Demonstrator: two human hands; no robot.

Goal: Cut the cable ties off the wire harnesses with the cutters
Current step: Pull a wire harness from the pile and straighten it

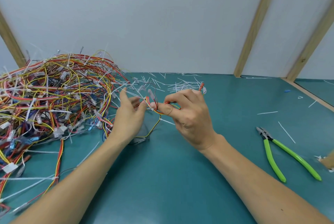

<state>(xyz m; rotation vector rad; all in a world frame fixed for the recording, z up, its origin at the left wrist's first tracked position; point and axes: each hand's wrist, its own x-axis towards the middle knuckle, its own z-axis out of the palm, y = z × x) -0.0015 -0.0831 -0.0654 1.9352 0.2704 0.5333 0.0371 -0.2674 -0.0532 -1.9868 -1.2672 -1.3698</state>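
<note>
A small wire harness (153,105) of red, yellow and black wires hangs between my two hands above the teal mat. My right hand (188,115) pinches it between thumb and fingers. My left hand (129,113) holds its other side with the fingers partly spread. A white cable tie (167,121) sticks out of the harness below my right thumb. The cutters (282,151), with bright green handles, lie on the mat at the right, apart from both hands.
A big tangled pile of harnesses (54,97) with white ties fills the left side. Cut tie pieces (180,84) lie scattered along the back of the mat (180,178). Wooden posts (253,24) and a white wall stand behind.
</note>
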